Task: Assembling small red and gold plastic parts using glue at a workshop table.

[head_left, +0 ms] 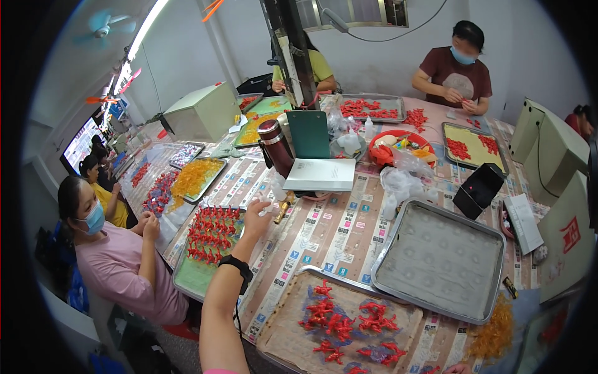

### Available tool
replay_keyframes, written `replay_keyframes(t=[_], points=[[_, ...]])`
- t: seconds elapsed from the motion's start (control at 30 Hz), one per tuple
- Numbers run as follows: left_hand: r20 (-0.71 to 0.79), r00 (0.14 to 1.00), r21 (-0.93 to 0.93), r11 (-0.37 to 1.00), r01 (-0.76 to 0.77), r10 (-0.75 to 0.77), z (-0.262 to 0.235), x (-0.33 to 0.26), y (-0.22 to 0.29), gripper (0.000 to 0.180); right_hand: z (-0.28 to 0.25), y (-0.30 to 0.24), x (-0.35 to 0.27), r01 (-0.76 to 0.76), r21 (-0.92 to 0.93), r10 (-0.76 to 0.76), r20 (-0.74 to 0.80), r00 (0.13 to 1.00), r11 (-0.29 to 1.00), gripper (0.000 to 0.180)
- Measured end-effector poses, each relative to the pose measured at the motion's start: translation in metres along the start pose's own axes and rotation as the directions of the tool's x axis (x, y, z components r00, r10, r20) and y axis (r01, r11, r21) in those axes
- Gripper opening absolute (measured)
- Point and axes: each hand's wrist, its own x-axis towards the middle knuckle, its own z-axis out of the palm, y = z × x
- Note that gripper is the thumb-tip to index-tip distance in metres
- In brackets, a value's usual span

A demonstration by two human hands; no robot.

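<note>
My left hand [255, 217] reaches forward over the patterned table [324, 234], a black wristband [237, 267] on the forearm. Its fingertips are closed on a small white thing [269, 207], next to a brass-coloured piece [284, 209]. To its left stands a tray of upright red figures on a green base [198, 279]. Close in front of me lies a metal tray [283, 340] with a brown pad and scattered red branch-shaped pieces [339, 323]. Only a sliver of my right hand [458, 369] shows at the bottom edge; its fingers are hidden.
An empty metal tray [439, 262] lies at right, an orange pile [495, 336] below it. A maroon flask [274, 146], green stand [309, 134], white booklet [321, 174], red bowl [402, 146] and black box [478, 190] sit mid-table. Masked co-workers sit left [118, 262] and at the back [458, 75].
</note>
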Motion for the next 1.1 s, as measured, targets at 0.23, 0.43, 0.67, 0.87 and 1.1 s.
replay_keyframes(t=[0.23, 0.43, 0.67, 0.87, 1.1], points=[[-0.241, 0.971, 0.033, 0.999, 0.01, -0.001, 0.006, -0.01, 0.003, 0.04, -0.001, 0.0, 0.002, 0.06, 0.004, -0.06, -0.014, 0.998, 0.998, 0.019], [-0.237, 0.971, 0.068, 0.997, -0.026, 0.041, -0.002, -0.002, 0.018, 0.044, -0.004, 0.008, 0.003, 0.044, -0.016, -0.044, 0.002, 0.999, 0.999, 0.019], [-0.21, 0.973, 0.118, 0.986, 0.118, -0.091, -0.007, -0.01, 0.025, 0.042, -0.006, 0.004, 0.001, 0.044, -0.079, -0.044, -0.004, 0.999, 0.996, 0.019], [-0.088, 0.986, 0.142, 0.977, 0.156, -0.144, -0.006, -0.003, 0.009, 0.058, -0.009, 0.01, -0.007, 0.039, -0.057, -0.04, -0.01, 0.999, 0.998, 0.021], [-0.046, 0.965, 0.186, 0.947, 0.263, -0.259, -0.013, -0.015, 0.017, 0.056, -0.009, 0.013, -0.014, -0.018, -0.012, 0.018, -0.06, 0.998, 1.0, 0.021]])
